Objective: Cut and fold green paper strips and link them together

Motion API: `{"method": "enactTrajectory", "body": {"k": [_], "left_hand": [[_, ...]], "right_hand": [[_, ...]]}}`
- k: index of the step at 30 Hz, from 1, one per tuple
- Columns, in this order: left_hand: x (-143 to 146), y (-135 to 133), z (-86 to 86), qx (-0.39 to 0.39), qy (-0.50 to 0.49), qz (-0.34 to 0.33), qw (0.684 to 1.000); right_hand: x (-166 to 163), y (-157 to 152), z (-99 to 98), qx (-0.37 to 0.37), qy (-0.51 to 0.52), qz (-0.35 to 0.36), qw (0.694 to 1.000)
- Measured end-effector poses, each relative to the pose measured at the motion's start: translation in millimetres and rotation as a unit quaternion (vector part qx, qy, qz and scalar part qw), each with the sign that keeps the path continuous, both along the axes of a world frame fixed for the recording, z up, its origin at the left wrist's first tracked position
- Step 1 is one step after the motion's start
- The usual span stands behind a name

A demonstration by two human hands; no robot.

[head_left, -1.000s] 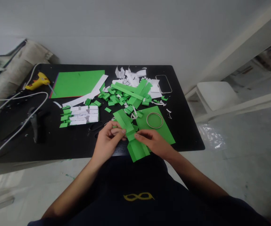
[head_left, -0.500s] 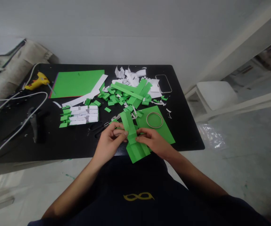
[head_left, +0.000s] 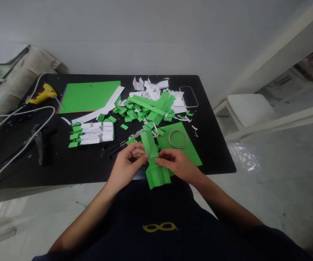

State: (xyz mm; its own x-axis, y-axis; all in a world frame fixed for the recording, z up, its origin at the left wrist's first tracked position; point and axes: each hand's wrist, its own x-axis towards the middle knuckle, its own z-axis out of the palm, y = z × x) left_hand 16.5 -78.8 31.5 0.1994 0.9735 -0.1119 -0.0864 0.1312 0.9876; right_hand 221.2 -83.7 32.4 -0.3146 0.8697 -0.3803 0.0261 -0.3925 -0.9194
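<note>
My left hand (head_left: 126, 166) and my right hand (head_left: 176, 164) both pinch a folded green paper strip (head_left: 154, 162) at its middle, just above the near edge of the black table (head_left: 91, 170). The strip is pleated lengthwise and fans wider at its lower end. Under my right hand lies a green paper sheet (head_left: 189, 148) with a roll of tape (head_left: 178, 138) on it. Black scissors (head_left: 112, 146) lie just left of my left hand.
Many green and white paper scraps (head_left: 145, 108) cover the table's middle. A stack of white and green strips (head_left: 92, 132) lies at left, a large green sheet (head_left: 89, 95) behind it. A yellow glue gun (head_left: 42, 92) and cables sit far left, a phone (head_left: 189, 96) at back right.
My hands have drawn closer together on the strip and turned it more upright. Its lower end now looks narrower and more tightly folded.
</note>
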Motion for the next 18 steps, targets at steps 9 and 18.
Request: {"method": "enactTrajectory", "body": {"k": [9,18], "left_hand": [[-0.1,-0.4,-2.7,-0.003,0.003,-0.008,1.0],[0.3,1.2,1.2,0.029,0.002,0.0,1.0]], "right_hand": [[-0.6,1.9,2.7,0.036,-0.005,0.003,0.999],[5.6,3.8,-1.3,0.01,-0.024,0.0,1.0]]}}
